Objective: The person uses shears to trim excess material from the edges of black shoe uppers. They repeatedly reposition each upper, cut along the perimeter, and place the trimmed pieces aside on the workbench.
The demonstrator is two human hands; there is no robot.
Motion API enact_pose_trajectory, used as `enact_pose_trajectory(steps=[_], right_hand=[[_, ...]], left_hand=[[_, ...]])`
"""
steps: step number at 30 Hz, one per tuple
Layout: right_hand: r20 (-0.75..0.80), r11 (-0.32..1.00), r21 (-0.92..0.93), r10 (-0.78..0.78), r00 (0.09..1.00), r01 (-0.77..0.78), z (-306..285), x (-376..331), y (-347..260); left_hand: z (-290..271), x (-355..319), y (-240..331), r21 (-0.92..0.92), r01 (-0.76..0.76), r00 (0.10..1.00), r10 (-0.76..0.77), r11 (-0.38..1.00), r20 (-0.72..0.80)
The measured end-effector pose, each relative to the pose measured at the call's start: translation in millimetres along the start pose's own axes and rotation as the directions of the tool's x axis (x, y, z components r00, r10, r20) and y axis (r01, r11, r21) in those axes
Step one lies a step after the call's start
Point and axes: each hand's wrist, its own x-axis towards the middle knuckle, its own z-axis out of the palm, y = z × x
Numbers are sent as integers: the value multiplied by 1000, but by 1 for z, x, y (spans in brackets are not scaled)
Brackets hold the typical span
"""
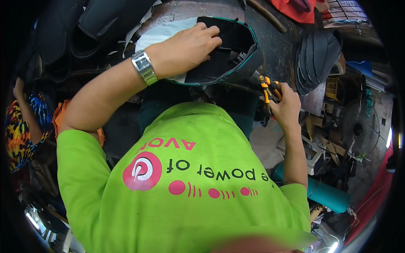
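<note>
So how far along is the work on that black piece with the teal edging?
Done: teal edging already runs around the black piece's visible rim. In hand: the left hand presses the piece onto the dark worktable, while the right hand grips orange-handled pliers at its lower edge. What is left cannot be judged; the underside is hidden.

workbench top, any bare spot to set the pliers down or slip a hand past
Bare dark benchtop shows between the black teal-edged piece under the left hand and the stack of dark cut pieces. The right hand grips orange-handled pliers just below it. Left of the wristwatch black pieces crowd; the floor at right is cluttered.
</note>
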Motion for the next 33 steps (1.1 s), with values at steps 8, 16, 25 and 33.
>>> enact_pose_trajectory(steps=[8, 16, 25, 33], right_hand=[[-49, 999, 7, -48, 998, 49, 3, 14, -2], [-96, 998, -40, -56, 994, 53, 7, 16, 0], [-57, 996, -8, -92, 994, 91, 10, 30, 1], [-14, 976, -96, -196, 980, 194, 4, 42, -5]], left_hand=[[-3, 30, -13, -88, -31, 989, 43, 996, 141], [15, 29, -33, -316, -30, 999, 42, 948, 31], [21, 30, -41, -568, 55, 998, -51, 821, 22], [29, 30, -26, -307, 74, 990, -106, 949, -90]])
